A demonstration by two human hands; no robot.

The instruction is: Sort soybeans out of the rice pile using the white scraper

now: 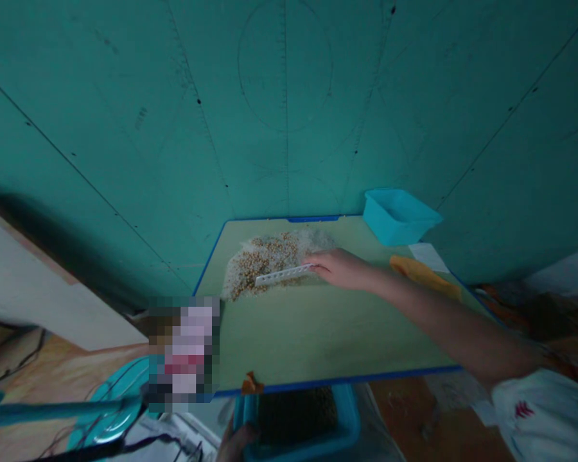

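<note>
My right hand [338,267] is closed on one end of a white strip with a row of holes [282,274]. The strip lies across the near side of a spread heap of tan beans and whitish bits [255,260] on a pale green table [327,333]. My left hand [237,443], partly cut off by the bottom edge, grips the left rim of a blue tub [349,436] below the table's front edge. Dark, grainy contents [296,410] fill that tub, too dim to name.
A turquoise bin [399,218] stands at the table's back right corner. Beside it lie an orange cloth [421,276] and a white sheet [428,256]. A green wall [289,128] rises behind the table. A blurred-out object [187,350] sits at the left edge.
</note>
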